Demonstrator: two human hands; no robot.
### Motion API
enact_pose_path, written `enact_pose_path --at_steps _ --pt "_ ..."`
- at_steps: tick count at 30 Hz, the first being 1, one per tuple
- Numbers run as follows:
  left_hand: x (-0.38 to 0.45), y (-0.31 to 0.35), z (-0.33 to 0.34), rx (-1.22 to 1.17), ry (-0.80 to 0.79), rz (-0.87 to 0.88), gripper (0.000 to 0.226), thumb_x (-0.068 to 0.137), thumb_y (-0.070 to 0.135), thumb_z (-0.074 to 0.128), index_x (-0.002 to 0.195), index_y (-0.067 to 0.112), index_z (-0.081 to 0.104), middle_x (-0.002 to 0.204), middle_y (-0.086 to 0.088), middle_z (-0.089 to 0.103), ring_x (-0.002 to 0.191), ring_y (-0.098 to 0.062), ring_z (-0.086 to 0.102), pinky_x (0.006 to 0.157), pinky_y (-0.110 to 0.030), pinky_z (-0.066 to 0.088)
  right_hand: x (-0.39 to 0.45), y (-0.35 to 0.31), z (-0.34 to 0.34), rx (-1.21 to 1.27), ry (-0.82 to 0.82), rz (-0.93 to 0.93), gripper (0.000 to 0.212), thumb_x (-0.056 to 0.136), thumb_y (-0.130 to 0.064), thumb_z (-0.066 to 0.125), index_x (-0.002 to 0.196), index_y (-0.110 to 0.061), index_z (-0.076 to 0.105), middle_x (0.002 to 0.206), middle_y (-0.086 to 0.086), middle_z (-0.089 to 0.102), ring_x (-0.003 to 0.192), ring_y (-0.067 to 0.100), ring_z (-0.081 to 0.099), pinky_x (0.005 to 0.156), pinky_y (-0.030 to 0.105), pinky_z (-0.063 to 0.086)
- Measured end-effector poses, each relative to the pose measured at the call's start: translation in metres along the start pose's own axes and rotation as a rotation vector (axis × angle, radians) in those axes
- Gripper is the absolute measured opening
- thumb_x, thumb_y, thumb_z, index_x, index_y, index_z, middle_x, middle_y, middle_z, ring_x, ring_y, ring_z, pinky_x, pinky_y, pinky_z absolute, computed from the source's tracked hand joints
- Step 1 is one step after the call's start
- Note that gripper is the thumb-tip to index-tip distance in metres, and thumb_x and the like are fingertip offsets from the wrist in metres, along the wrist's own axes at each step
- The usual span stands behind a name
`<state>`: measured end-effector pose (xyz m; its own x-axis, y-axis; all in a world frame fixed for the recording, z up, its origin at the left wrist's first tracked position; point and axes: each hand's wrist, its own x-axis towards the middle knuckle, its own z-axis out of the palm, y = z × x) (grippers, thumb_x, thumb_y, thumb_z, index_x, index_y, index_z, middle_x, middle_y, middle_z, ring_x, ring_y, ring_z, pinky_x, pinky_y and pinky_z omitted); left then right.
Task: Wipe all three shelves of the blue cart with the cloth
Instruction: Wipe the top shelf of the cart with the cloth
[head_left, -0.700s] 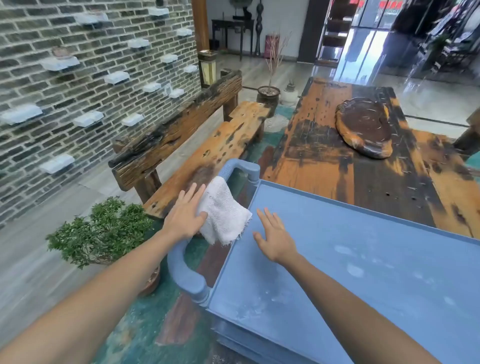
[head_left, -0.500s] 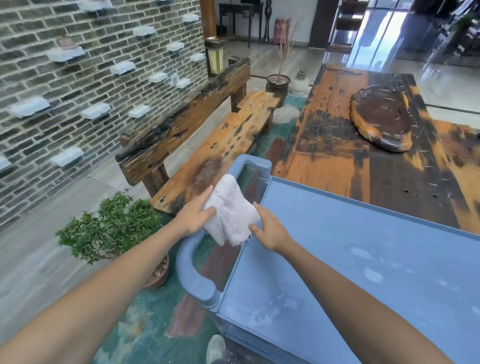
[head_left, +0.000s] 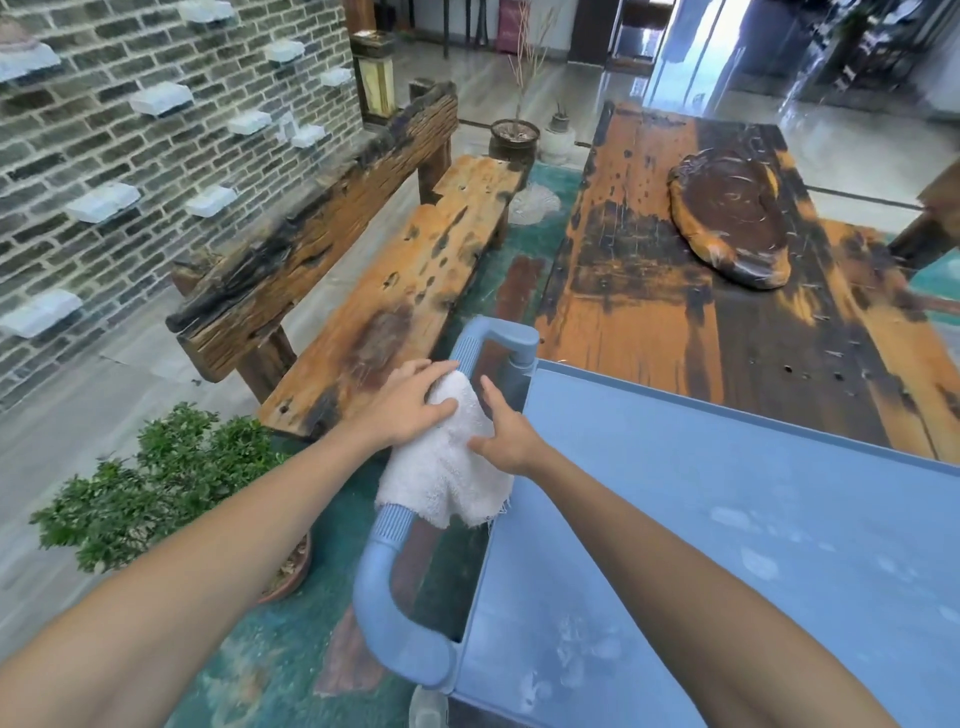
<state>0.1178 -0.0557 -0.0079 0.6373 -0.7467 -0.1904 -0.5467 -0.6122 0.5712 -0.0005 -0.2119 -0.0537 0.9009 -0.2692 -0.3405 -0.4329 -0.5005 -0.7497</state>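
Both hands are on the cloth (head_left: 447, 467), which hangs over the cart's handle (head_left: 395, 525). The left hand (head_left: 410, 410) lies on its upper end with fingers curled over it, and the right hand (head_left: 501, 441) presses its near edge with thumb and fingers; whether either has it fully gripped I cannot tell. The two-handed hold looks like gathering the cloth up to begin wiping. It is white terry, rumpled, its frayed lower edge dangling beside the top shelf (head_left: 727, 545) of the blue cart. That shelf shows pale smudges and dusty patches, so it appears unwiped. The lower shelves are out of view.
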Motion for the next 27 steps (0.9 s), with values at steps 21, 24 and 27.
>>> enact_pose_path --at_steps 21,24,27 --pt "0.013 0.026 -0.042 0.153 -0.132 0.342 0.032 0.085 0.049 0.072 0.107 0.033 0.054 0.09 0.005 0.052 0.086 -0.007 0.046 0.071 -0.032 0.04 -0.079 -0.01 -0.092 0.034 0.193 -0.28 0.015 0.096 -0.04 0.067 0.103 -0.032 0.077 0.106 -0.017 0.075 0.103 0.004 0.067 0.093 0.033 0.051" --pt "0.005 0.041 -0.045 0.171 -0.143 0.366 0.032 0.089 0.052 0.066 0.092 0.021 0.067 0.075 0.003 0.057 0.065 -0.003 0.045 0.062 -0.028 0.033 -0.099 -0.012 -0.099 0.042 0.239 -0.318 0.01 0.095 -0.04 0.069 0.1 -0.036 0.078 0.104 -0.02 0.075 0.101 0.0 0.068 0.088 0.03 0.054" --pt "-0.006 0.059 -0.049 0.114 -0.124 0.363 0.05 0.085 0.059 0.063 0.076 0.01 0.067 0.063 -0.006 0.054 0.051 -0.008 0.039 0.053 -0.024 0.031 -0.123 -0.014 -0.114 0.038 0.331 -0.351 0.012 0.095 -0.04 0.071 0.101 -0.034 0.079 0.1 -0.022 0.076 0.096 -0.004 0.068 0.078 0.023 0.054"
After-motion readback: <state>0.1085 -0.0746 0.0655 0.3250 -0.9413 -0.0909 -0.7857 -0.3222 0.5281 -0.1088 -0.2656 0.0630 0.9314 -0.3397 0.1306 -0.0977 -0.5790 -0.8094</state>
